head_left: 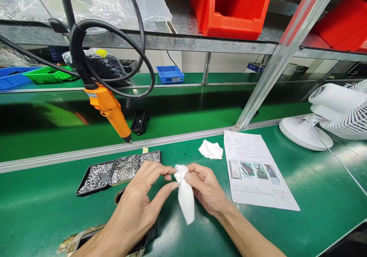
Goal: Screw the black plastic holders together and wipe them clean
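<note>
A bunched white wipe (186,202) is between my two hands above the green bench, gathered at the top with a loose tail hanging toward me. My right hand (205,186) pinches its bunched upper part between thumb and fingers. From the other side, the thumb and index fingertip of my left hand (143,196) close on the gathered neck. Whether anything is wrapped inside cannot be seen. Just beyond my hands lies a second crumpled white wipe (211,149) on the bench.
Black trays of small metal parts (96,176) sit left, under a hanging orange electric screwdriver (110,109). A printed sheet (258,169) lies right, near a white fan (306,132). Partly behind my left arm is a dark phone-like object (83,241). Red bins (232,27) stand on the shelf.
</note>
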A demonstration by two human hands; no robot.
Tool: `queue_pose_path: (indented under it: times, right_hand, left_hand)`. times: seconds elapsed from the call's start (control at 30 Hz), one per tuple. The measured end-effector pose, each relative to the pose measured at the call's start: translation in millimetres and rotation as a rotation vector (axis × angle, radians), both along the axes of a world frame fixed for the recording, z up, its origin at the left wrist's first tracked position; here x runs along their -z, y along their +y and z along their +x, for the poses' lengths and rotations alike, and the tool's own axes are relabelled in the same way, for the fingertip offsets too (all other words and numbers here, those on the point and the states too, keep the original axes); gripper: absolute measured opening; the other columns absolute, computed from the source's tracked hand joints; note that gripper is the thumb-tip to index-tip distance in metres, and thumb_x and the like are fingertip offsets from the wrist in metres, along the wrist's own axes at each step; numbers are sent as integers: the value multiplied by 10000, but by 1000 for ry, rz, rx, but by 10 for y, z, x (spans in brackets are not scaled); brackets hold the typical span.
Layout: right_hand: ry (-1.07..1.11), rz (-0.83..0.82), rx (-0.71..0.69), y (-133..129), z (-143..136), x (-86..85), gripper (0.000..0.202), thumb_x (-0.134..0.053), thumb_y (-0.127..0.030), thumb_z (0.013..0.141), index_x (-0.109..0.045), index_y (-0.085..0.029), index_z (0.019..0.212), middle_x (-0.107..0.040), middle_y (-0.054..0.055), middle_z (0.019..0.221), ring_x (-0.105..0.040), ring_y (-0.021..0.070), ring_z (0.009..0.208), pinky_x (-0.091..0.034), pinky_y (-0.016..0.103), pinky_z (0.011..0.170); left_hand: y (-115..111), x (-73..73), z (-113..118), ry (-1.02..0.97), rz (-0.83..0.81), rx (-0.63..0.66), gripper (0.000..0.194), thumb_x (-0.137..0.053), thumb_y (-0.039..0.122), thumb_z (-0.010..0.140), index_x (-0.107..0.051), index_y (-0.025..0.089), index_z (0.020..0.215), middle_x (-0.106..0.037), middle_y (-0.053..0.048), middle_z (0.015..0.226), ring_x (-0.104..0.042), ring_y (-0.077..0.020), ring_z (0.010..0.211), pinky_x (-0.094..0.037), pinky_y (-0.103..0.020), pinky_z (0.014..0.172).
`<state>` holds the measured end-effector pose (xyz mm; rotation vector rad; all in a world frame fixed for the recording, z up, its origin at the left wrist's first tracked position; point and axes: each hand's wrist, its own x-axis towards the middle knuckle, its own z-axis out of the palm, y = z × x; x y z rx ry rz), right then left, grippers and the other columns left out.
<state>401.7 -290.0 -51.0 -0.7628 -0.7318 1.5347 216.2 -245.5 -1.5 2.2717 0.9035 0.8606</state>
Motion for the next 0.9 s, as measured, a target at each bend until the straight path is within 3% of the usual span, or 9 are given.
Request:
queue_pose_path:
  times: [0.1,0.27,0.33,0.43,0.57,0.7,0.8,0.9]
  right_hand:
    - [42,-15,-39,-21,3,-27,363,-786,-472,867,-682,-154,1008,-635,26,823,-530,79,633,-400,176,549]
    - [117,-22,-109,-35,-80,3,403,-739,-546,883,-633,-156,886,-505,-22,691,-394,60,493,-368,192,445]
    - [134,-29,-127,-28,-92,33,410,-746,-547,875,-618,-157,864,-514,-19,689,-398,61,479,-380,196,436]
    - [132,-47,-142,-20,-71,56,386,-778,-493,870,-645,-131,886,-539,-10,679,-423,51,499,-361,164,452]
    - [144,-69,-193,-26,-26,36,409,-861,-419,803,-681,-112,1003,-589,16,757,-480,57,580,-384,153,512]
    - [162,-75,-186,-16,-22,34,438,-883,-416,770,-685,-109,1012,-579,13,771,-468,53,579,-375,156,521]
    - [155,-73,-178,-11,-39,44,420,-867,-434,784,-683,-95,949,-564,14,754,-443,48,571,-353,156,514]
    - [135,-63,-167,-27,-53,37,384,-840,-425,820,-672,-107,955,-554,4,739,-438,54,574,-351,158,516]
  left_hand:
    - [-25,9,6,-3,-38,-5,133,-620,369,969,-645,336,1095,-645,-33,1022,-568,-275,992,-453,-410,853]
    - [-50,42,44,-24,-63,-12,211,-662,395,953,-621,335,1151,-656,-21,1056,-570,-252,947,-459,-377,808]
    - [-42,40,50,-28,-64,5,211,-691,395,940,-640,328,1133,-664,-12,1023,-575,-242,933,-456,-369,799]
    - [-31,2,53,-54,-36,43,41,-657,311,973,-674,289,1003,-664,0,920,-578,-226,925,-445,-360,814]
    - [-22,-85,51,-61,47,51,97,-590,211,1006,-672,261,995,-664,6,940,-569,-198,955,-431,-345,859]
    - [-8,-140,34,-41,-81,67,129,-548,256,1033,-672,285,1053,-676,27,1001,-581,-173,996,-441,-309,876]
    - [-10,-119,17,-29,-203,21,117,-578,343,1020,-676,285,992,-675,35,960,-602,-167,915,-455,-296,807]
    - [-20,-49,17,20,-84,-25,148,-564,332,1018,-635,241,925,-639,6,909,-580,-186,865,-442,-328,792]
